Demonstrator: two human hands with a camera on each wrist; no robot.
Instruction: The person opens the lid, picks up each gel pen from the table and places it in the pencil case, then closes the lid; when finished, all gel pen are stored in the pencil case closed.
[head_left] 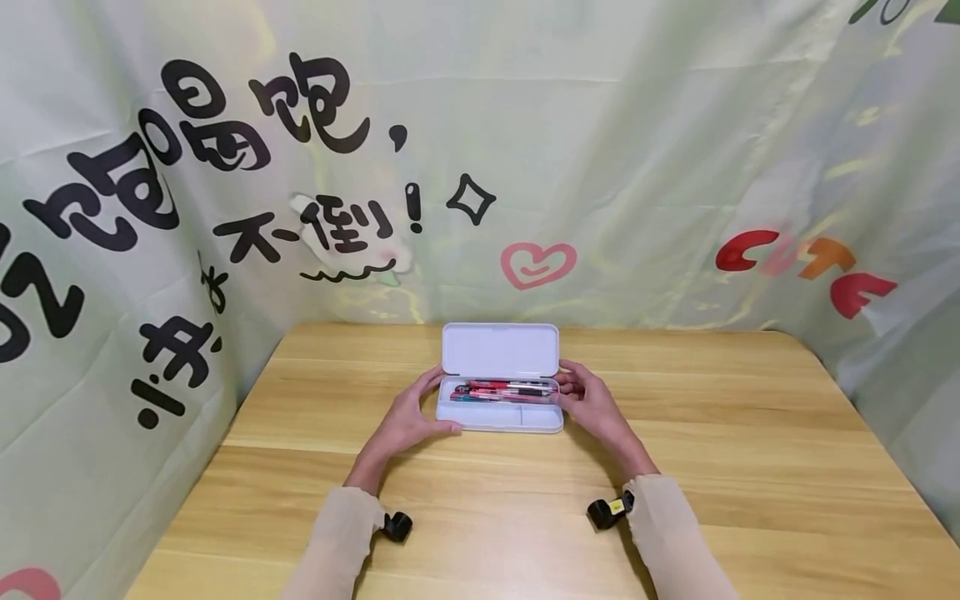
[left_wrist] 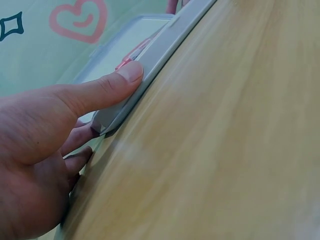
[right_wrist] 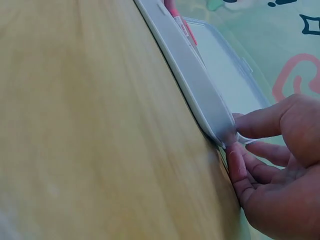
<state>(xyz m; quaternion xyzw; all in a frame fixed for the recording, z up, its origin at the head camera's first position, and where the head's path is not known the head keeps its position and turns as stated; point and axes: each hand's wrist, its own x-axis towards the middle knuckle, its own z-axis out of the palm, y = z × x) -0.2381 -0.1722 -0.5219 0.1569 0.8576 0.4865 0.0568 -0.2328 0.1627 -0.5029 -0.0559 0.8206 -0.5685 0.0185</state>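
Observation:
A white pencil case (head_left: pixel 487 417) lies on the table with its lid (head_left: pixel 501 350) raised at the back. Several pens (head_left: pixel 504 392), mostly red and black, lie lengthwise in its rear compartment; a small divider splits the front part. My left hand (head_left: pixel 407 421) holds the left end, its thumb along the front wall and its fingers round the far side, as the left wrist view shows. At the opposite end, my right hand (head_left: pixel 596 407) grips the case. In the right wrist view its thumb (right_wrist: pixel 257 123) presses the end wall, with a fingertip low at the bottom corner.
Wood-grain table (head_left: pixel 495 517) surrounds the case on its sides and front. Behind it hangs a pale printed curtain (head_left: pixel 637 167) with black lettering and a pink heart, close to the table's back edge. Black wrist cameras (head_left: pixel 397 527) sit at both sleeves.

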